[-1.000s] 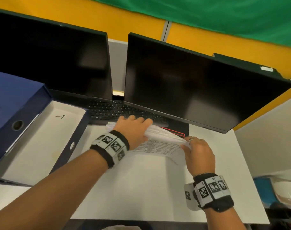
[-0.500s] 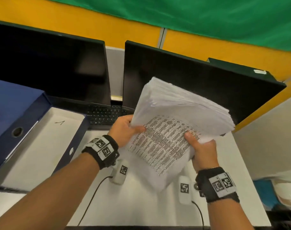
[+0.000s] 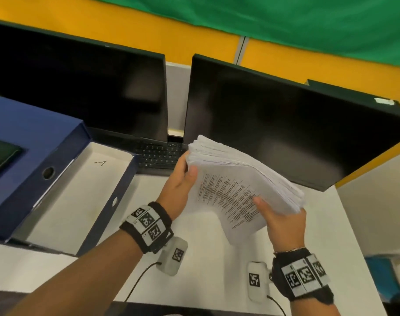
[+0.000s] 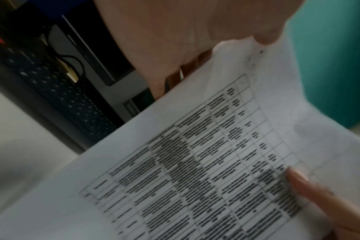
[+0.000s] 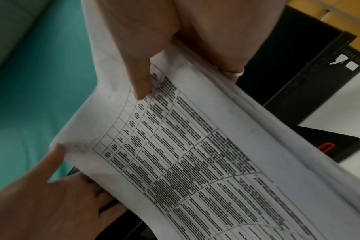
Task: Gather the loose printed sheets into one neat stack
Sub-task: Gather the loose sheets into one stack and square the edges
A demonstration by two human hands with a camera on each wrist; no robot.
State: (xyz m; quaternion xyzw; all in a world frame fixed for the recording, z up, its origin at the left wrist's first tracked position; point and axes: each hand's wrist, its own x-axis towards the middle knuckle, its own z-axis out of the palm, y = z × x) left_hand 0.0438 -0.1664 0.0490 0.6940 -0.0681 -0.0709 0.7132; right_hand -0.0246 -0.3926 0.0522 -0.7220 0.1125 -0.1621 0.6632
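A thick stack of printed sheets [image 3: 231, 190] is held tilted above the white desk [image 3: 212, 274], with a printed table on its top page. My left hand [image 3: 183, 179] grips the stack's left edge, thumb on the top page and fingers behind. My right hand [image 3: 278, 215] grips the right edge the same way. The far edges of the sheets are fanned and uneven. The left wrist view has the sheets [image 4: 195, 170] under my left hand [image 4: 195, 48]. In the right wrist view the sheets [image 5: 195, 154] bend under the thumb of my right hand [image 5: 142, 87].
An open blue box file [image 3: 64, 192] lies on the desk at left. Two dark monitors [image 3: 274, 133] stand behind, with a black keyboard [image 3: 158, 156] under them. A partition wall [image 3: 376, 213] bounds the desk at right.
One second ago the sheets lay on the desk under both hands. They were lifted and tilted up, and since half a second ago the stack has come lower and flatter.
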